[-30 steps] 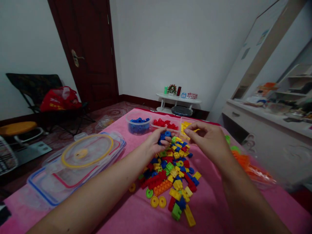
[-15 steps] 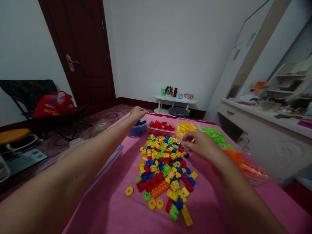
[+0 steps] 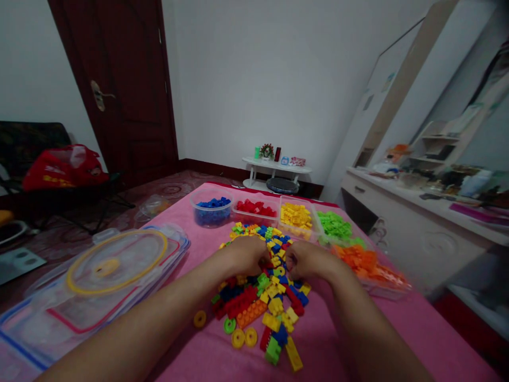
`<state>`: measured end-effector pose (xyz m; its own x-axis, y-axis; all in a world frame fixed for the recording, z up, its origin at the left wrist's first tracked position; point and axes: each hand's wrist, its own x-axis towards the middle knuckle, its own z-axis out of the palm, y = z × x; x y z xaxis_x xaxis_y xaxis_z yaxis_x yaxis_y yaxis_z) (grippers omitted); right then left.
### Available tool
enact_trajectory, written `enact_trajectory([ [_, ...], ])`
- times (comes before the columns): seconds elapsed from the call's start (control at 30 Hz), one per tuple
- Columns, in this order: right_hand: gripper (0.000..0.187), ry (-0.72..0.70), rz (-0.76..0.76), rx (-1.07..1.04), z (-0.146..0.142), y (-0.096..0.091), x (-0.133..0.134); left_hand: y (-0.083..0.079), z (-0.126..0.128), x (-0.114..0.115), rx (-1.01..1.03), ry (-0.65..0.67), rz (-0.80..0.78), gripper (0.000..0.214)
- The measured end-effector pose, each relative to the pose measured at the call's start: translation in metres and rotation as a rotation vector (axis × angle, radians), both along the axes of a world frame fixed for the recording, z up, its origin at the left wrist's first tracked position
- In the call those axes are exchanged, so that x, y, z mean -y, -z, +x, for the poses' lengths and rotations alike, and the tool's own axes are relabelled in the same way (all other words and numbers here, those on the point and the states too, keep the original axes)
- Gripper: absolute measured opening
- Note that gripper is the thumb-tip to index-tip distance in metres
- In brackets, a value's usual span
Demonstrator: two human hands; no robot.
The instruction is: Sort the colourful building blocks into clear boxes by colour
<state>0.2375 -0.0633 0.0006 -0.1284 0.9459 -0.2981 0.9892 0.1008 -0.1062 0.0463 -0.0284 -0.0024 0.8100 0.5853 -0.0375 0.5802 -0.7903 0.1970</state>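
A pile of mixed toy building bricks (image 3: 274, 291) in red, yellow, blue, green and orange lies on the pink cloth (image 3: 326, 339). Over the left side of the pile, my left hand (image 3: 247, 254) has its fingers curled down among the bricks. My right hand (image 3: 309, 260) reaches into the pile's right side, fingertips drawn together. Both hands' fingertips are partly hidden, so what they grip cannot be made out. Round yellow pieces (image 3: 238, 338) and a green ring (image 3: 229, 326) lie at the pile's near left.
Behind the pile stand clear tubs of blue (image 3: 212, 212), red (image 3: 256, 208) and yellow bricks (image 3: 296, 216). To the right are green bricks (image 3: 334, 225) and a tub of orange ones (image 3: 358, 260). Stacked clear lids (image 3: 119, 270) lie at left.
My left hand has come back from over the blue tub down to the pile. My right hand has moved from near the yellow tub to the pile's right side.
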Motion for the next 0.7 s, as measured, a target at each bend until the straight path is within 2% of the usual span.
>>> enact_trajectory([
  [0.07, 0.018, 0.010, 0.049, -0.037, 0.006, -0.004, 0.000, 0.002, -0.001, 0.000, -0.016, 0.023, 0.000, 0.045],
  [0.13, 0.023, 0.051, 0.176, -0.052, 0.009, -0.005, -0.003, 0.003, -0.001, 0.000, -0.002, 0.043, -0.007, 0.046],
  [0.23, 0.033, 0.112, 0.342, -0.025, 0.007, 0.005, -0.010, 0.007, -0.001, -0.001, 0.034, 0.081, -0.012, 0.044],
  [0.37, 0.033, 0.108, 0.419, 0.000, 0.003, 0.026, -0.018, 0.012, 0.000, 0.000, 0.063, 0.127, 0.026, 0.035],
  [0.47, 0.025, 0.115, 0.428, -0.025, 0.008, 0.031, -0.021, 0.014, 0.002, 0.000, 0.072, 0.121, 0.036, 0.029],
  [0.57, 0.018, 0.118, 0.432, -0.163, 0.013, 0.027, -0.024, 0.015, 0.003, -0.002, 0.093, 0.104, 0.014, 0.025],
  [0.7, 0.022, 0.200, 0.524, -0.525, 0.010, 0.018, -0.027, 0.013, 0.001, -0.003, 0.121, 0.141, -0.044, 0.023],
])
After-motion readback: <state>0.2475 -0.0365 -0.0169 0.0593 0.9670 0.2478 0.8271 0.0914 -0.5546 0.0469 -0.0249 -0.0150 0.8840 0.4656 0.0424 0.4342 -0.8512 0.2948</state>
